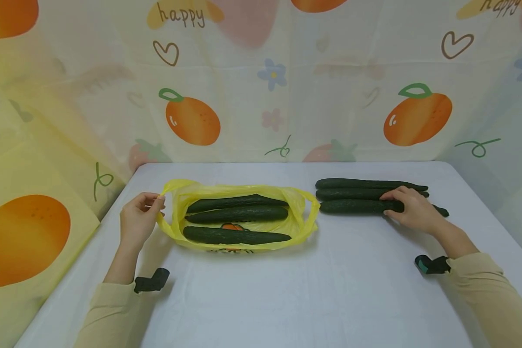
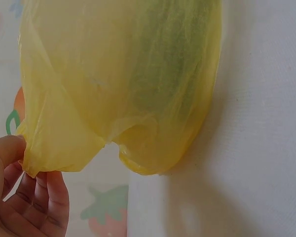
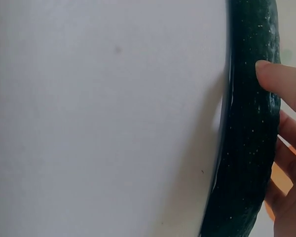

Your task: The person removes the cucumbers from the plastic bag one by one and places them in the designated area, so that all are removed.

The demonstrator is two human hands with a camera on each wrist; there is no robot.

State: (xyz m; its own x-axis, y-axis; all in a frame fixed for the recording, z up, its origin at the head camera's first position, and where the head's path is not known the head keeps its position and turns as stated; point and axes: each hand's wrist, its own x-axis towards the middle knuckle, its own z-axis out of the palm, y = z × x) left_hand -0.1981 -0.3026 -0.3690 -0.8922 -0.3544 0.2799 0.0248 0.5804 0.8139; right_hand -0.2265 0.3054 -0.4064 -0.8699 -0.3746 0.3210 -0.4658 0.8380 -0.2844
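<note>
At the left end of a yellow plastic bag [image 1: 302,237], my left hand [image 1: 141,215] pinches one handle between thumb and fingers. Inside the open bag lie three dark green cucumbers [image 1: 237,235], side by side. To the right, three more cucumbers [image 1: 352,183] lie in a row on the table. My right hand [image 1: 411,208] grips the nearest of these, the front cucumber [image 1: 352,207]. In the right wrist view the thumb presses one side of that cucumber [image 3: 249,133] and the fingers curl behind it. Through the thin bag [image 2: 64,98] a green shape shows in the left wrist view.
Everything rests on a table [image 1: 287,299] with a white cover. A patterned cloth [image 1: 322,111] with oranges and hearts hangs behind it and along the sides. Each wrist wears a small black camera, such as the left wrist camera [image 1: 152,280].
</note>
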